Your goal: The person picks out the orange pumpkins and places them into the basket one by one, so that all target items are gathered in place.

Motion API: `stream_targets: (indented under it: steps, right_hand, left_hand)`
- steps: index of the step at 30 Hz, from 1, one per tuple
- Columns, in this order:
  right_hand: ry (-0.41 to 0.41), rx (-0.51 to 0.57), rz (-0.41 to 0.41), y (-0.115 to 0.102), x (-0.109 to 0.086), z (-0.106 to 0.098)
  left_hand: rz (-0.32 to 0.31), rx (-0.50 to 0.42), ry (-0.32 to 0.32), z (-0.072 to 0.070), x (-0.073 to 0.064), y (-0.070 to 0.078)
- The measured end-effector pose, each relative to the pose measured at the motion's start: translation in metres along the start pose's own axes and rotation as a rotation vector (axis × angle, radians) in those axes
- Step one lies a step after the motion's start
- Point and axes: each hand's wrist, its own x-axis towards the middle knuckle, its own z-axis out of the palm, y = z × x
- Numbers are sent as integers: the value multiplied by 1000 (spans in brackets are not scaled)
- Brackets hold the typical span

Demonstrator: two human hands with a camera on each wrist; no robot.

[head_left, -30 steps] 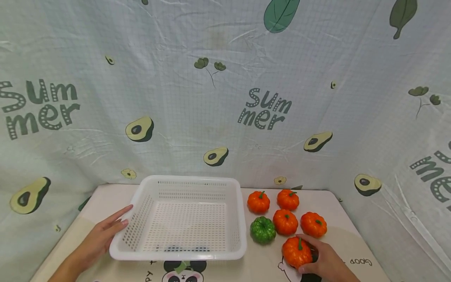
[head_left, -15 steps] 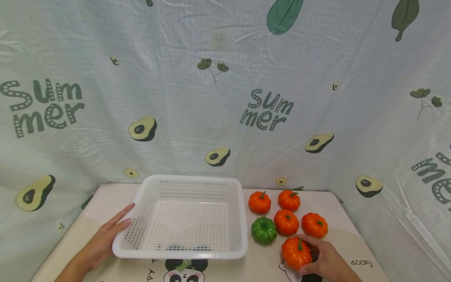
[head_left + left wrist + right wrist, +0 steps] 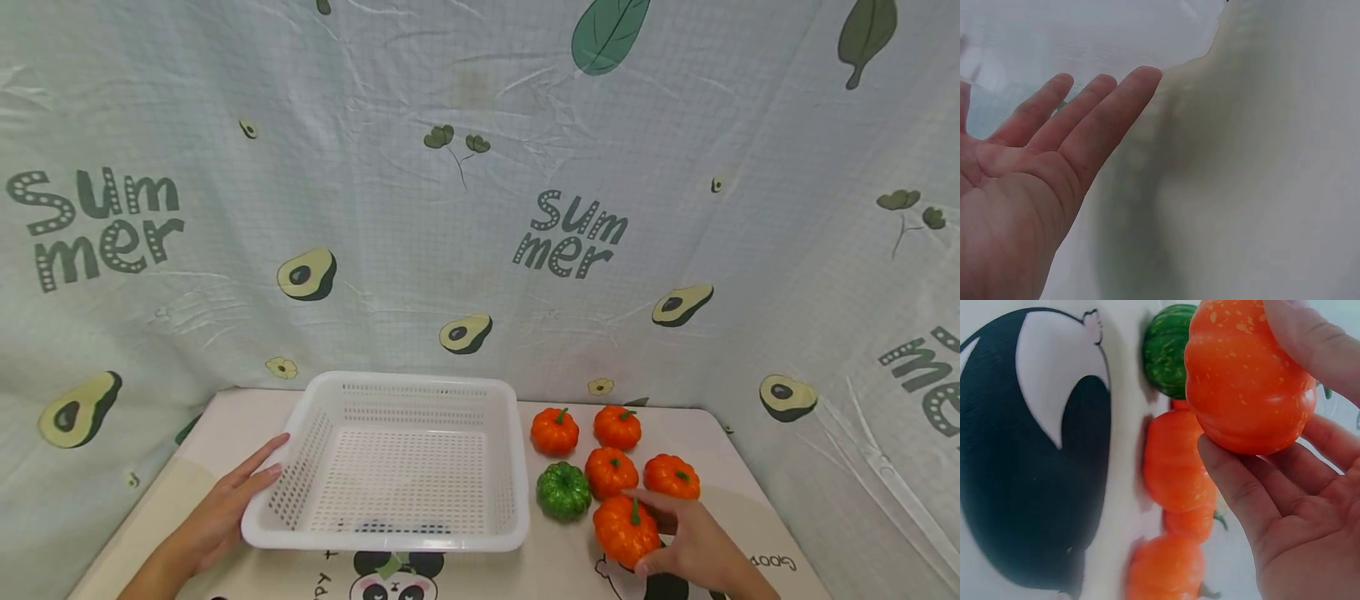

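My right hand [image 3: 686,537] grips an orange toy pumpkin [image 3: 624,532] between thumb and fingers. In the right wrist view the pumpkin [image 3: 1250,381] is raised off the table, its green stem partly hidden by the thumb. Behind it in the head view lie a green pumpkin [image 3: 563,492] and several orange pumpkins [image 3: 611,473]. My left hand [image 3: 221,512] rests against the left side of a white perforated plastic basket [image 3: 386,543], fingers extended. In the left wrist view that hand [image 3: 1054,150] shows straight fingers by the basket's pale wall.
A light tabletop [image 3: 735,467] printed with panda drawings [image 3: 393,579] carries everything. The basket stands left of the pumpkins and holds nothing. A pale curtain [image 3: 390,208] with avocado prints and lettering hangs behind the table and along both sides.
The right hand has lifted the orange pumpkin slightly, up and to the left. The left hand stays at the basket's side. The whole head view has shifted a little.
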Motion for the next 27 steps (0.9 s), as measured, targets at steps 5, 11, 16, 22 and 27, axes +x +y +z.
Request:
stream_targets:
  steps: [5, 11, 16, 22, 27]
  right_hand:
    - [-30, 18, -34, -9, 3, -3]
    - [-41, 13, -53, -20, 6, -4]
    - [-57, 16, -74, -29, 9, -5]
    - [-58, -23, -90, -39, 14, -4]
    - [-55, -38, -133, -46, 19, -3]
  left_hand:
    - [-11, -3, 5, -1, 0, -1]
    - [-5, -11, -8, -2, 0, -2]
    - [0, -17, -16, -2, 0, -1]
    - [-15, -5, -8, -1, 1, 0]
    - [-21, -3, -9, 1, 1, 0]
